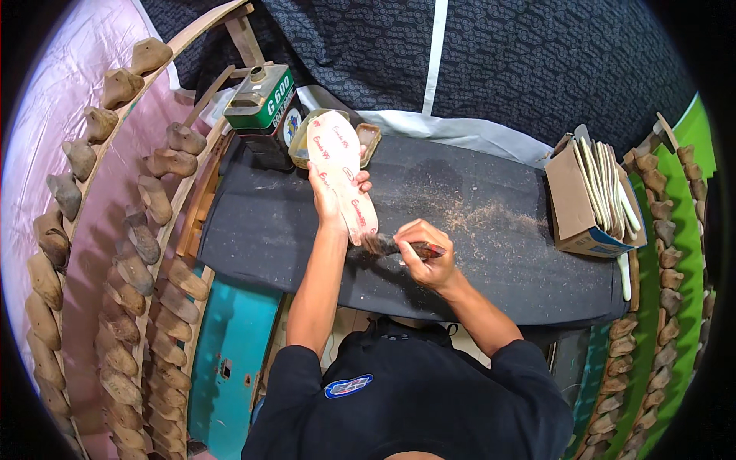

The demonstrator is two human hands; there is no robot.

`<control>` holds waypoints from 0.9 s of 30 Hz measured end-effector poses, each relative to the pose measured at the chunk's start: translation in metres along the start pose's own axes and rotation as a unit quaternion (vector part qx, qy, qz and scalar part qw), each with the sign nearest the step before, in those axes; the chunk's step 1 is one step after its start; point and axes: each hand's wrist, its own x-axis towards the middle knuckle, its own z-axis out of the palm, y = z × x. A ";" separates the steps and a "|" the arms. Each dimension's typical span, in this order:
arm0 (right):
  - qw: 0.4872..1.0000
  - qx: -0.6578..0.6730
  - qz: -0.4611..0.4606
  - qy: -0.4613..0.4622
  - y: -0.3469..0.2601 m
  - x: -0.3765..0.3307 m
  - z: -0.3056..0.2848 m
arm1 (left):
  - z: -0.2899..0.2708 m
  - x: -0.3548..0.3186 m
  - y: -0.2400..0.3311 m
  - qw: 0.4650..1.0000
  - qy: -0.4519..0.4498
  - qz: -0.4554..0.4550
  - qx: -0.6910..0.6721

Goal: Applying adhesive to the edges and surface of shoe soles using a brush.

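Observation:
My left hand [325,195] holds a white shoe insole [337,157] with red markings. The thumb lies along its near side, and fingertips curl round its right edge. The wide toe end points away from me, over a yellowish plastic tub [300,144]. In my right hand [431,264] is a brush, its dark handle [426,250] gripped between thumb and fingers. The dark bristles [376,244] point left, at the insole's narrow heel end; whether they touch it is hard to tell.
A green and black metal can [262,115] stands beside the tub, at the far left of the dark-covered table [491,276]. Crumbs lie scattered across the cloth. At right, a cardboard box [571,203] holds several pale insoles [606,184]. Racks of wooden shoe lasts [157,199] flank both sides.

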 end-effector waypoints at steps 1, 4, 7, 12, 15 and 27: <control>1.000 0.011 0.018 -0.005 0.001 -0.002 -0.006 | 0.000 0.000 0.002 1.000 -0.004 0.006 0.010; 0.998 0.043 -0.011 0.048 -0.004 0.010 -0.016 | -0.003 -0.005 0.007 1.000 -0.005 0.011 0.015; 0.995 0.001 -0.047 0.093 -0.011 0.034 -0.014 | 0.007 -0.011 0.000 0.999 0.017 0.011 0.027; 0.997 -0.023 -0.064 0.038 -0.013 0.028 0.013 | 0.006 -0.010 0.000 0.999 0.002 0.037 0.009; 0.999 0.013 -0.026 -0.016 -0.011 0.007 0.017 | -0.002 -0.009 0.014 0.997 0.012 0.068 0.019; 0.993 -0.052 -0.083 0.059 -0.013 0.080 -0.022 | -0.005 -0.033 0.009 0.989 -0.064 0.009 0.132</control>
